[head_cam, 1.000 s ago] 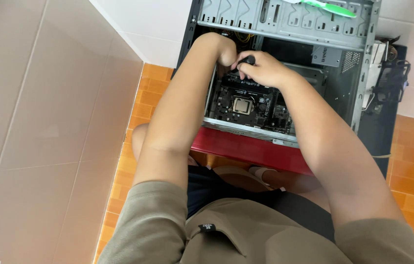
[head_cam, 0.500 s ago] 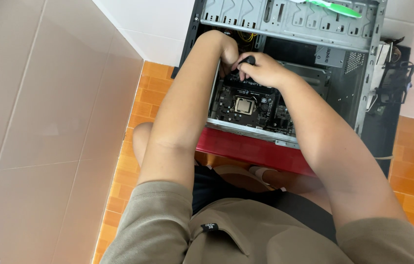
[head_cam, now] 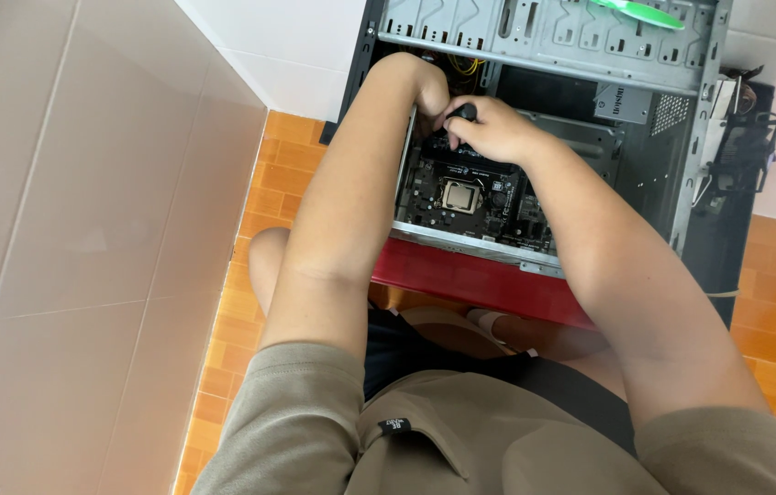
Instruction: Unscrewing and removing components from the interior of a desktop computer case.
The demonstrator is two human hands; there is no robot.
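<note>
Right hand [head_cam: 489, 128] clamped on black screwdriver handle [head_cam: 461, 114], axis pointing down into motherboard [head_cam: 471, 197]; left hand [head_cam: 429, 92] grip indeterminate; orange tiled floor [head_cam: 264, 197].

Looks like a home, not a workshop: orange tiled floor [head_cam: 773, 275], glossy beige wall tiles [head_cam: 85, 229], white wall tiles [head_cam: 296, 46]. Open PC case [head_cam: 590, 55] sits on the floor; person seated beside it.
</note>
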